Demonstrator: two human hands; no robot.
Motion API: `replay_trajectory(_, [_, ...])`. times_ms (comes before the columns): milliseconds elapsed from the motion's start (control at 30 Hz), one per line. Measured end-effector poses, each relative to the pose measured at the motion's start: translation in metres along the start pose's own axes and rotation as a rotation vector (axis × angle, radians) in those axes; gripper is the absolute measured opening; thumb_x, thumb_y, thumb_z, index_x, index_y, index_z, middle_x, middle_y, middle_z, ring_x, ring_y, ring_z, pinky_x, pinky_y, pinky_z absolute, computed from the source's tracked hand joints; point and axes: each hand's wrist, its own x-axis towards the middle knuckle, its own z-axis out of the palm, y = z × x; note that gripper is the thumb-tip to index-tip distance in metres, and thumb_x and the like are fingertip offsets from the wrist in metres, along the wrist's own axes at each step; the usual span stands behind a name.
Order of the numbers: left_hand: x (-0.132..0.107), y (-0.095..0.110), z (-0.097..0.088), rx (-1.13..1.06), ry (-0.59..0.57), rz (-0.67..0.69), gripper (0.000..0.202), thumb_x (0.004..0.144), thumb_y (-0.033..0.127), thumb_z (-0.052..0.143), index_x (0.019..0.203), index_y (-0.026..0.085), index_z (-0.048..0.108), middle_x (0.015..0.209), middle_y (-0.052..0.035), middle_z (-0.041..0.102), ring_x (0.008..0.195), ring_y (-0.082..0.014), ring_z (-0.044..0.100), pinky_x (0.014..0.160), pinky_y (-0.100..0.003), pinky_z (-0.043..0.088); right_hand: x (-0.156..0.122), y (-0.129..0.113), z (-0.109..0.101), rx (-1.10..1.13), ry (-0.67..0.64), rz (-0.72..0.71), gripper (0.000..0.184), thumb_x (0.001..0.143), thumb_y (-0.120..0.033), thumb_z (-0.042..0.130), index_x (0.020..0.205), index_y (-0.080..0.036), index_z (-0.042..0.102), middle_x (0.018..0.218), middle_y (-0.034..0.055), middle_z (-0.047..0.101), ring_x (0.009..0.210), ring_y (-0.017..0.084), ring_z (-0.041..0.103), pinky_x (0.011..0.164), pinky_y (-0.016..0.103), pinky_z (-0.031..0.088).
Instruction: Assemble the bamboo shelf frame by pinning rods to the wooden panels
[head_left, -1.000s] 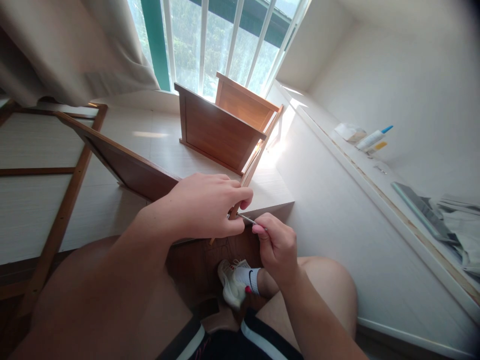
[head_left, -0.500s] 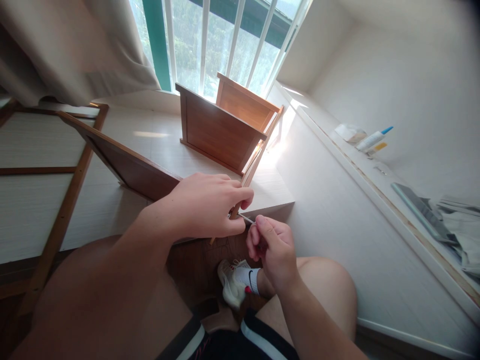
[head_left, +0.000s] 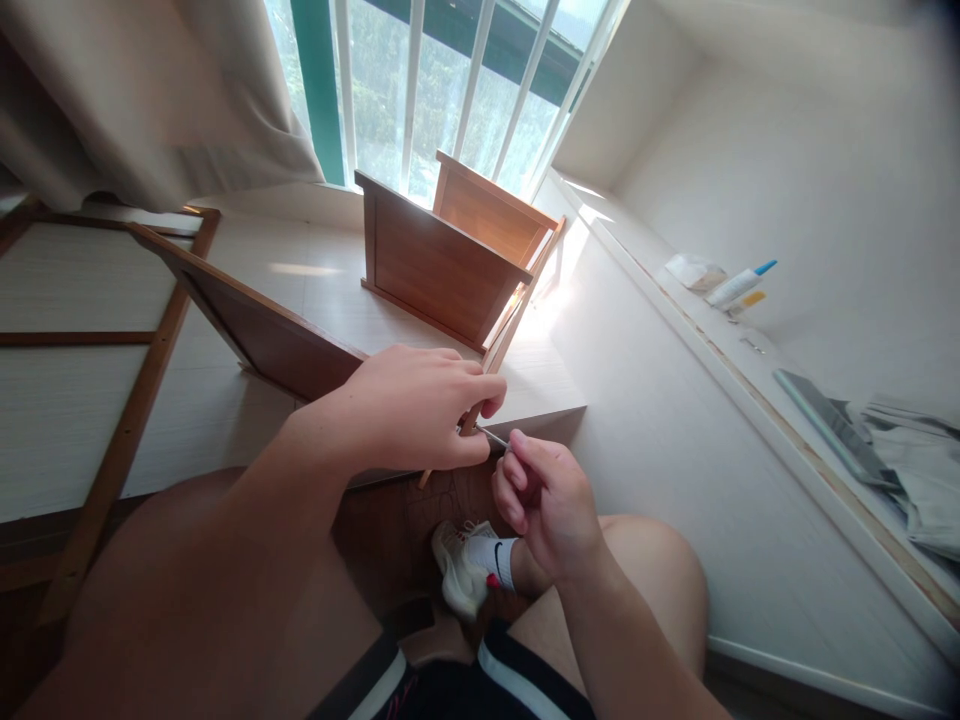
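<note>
step: wooden slat (head_left: 511, 322) is pinched by left hand (head_left: 420, 410); thin metal tool (head_left: 493, 436) is gripped by right hand (head_left: 551, 500) | next: slat must be held steady

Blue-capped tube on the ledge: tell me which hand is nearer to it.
Right. The right hand, pinching a thin metal tool, sits left of the tube, toward the body; the left hand, gripping the wooden rail, lies farther left.
</note>
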Motion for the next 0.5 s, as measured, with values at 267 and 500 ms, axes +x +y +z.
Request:
replay_trajectory(267, [-0.001,0.000,0.000,-0.016,0.011,0.014,0.015,0.078,0.040,0.056,0.087,0.028,0.060,0.081,0.0028,0.067,0.081,-0.0194,0.060,0.058,-0.032,0.027,-0.004,-0.001,-0.012,-0.077,0.054,-0.121,0.046,0.093,-0.044,0.056,0.056,-0.019,0.045,0.040,-0.0025,0.048,0.033,0.007,0.036,0.035,0.021,0.020])
replay_trajectory(500, [0.000,0.001,0.000,-0.023,0.004,-0.011,0.017,0.077,0.041,0.059,0.089,0.029,0.062,0.083,0.0021,0.068,0.079,-0.0196,0.060,0.058,-0.031,0.028,-0.002,0.008,-0.016,-0.269,0.013,-0.248,0.045,0.095,-0.048,0.055,0.062,-0.019,0.050,0.049,-0.0014,0.053,0.042,0.009,0.040,0.041,0.023,0.025])
